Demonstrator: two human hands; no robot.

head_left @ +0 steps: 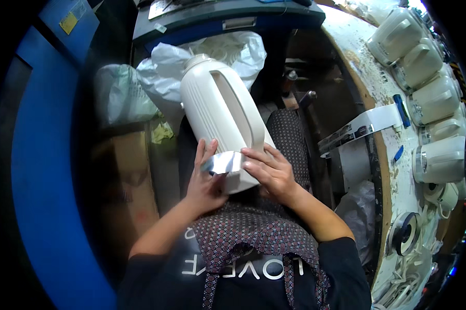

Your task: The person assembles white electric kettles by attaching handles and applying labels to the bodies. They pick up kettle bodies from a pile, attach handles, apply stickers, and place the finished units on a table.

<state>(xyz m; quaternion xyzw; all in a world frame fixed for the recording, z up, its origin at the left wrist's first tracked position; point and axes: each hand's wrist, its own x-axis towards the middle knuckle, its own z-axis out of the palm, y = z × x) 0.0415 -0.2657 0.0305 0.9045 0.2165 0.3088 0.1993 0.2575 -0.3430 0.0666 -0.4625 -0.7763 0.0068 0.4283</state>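
A white plastic kettle body (207,101) with a long built-in handle lies tilted across my lap, its round neck pointing away from me. Around its near end runs a shiny silver strip (225,163). My left hand (203,181) grips the near end from the left, fingers up along the side and thumb by the strip. From the right, my right hand (273,174) holds the strip's right end against the body below the handle with its fingers. The underside of the body is hidden.
At right, a worn white bench (359,67) carries several white kettle bodies (437,101), a tape roll (404,233) and a printed strip sheet (362,126). White plastic bags (163,64) stand ahead. A cardboard box (132,175) and blue cabinet (47,170) are at left.
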